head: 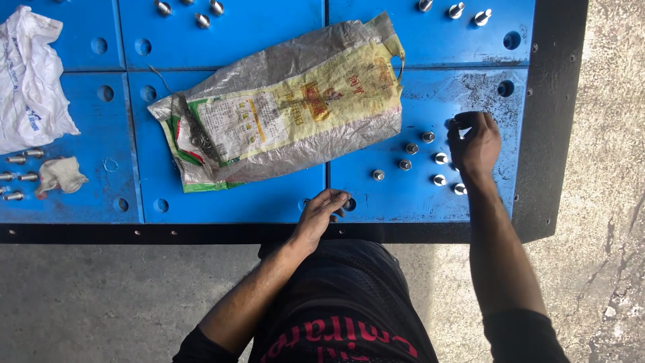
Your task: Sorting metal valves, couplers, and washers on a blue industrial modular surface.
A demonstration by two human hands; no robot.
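Head view: right hand over loose bolts on the blue panel, left hand at the near edge.

The right hand (474, 143) hovers with fingers curled over the cluster of short silver steel bolts (430, 161) standing on the blue perforated metal panel (269, 195); whether the fingertips pinch one cannot be told. The remaining bolts lie just below and left of the palm, close together. Risk: a sweeping wrist may topple neighbouring bolts, which may roll into a round panel hole (506, 88) or off the black frame edge (551, 134). The left hand (322, 212) rests with fingers loosely bent, empty, touching the panel's near edge. The crumpled yellow-grey woven plastic sack (289, 107) lies apart.
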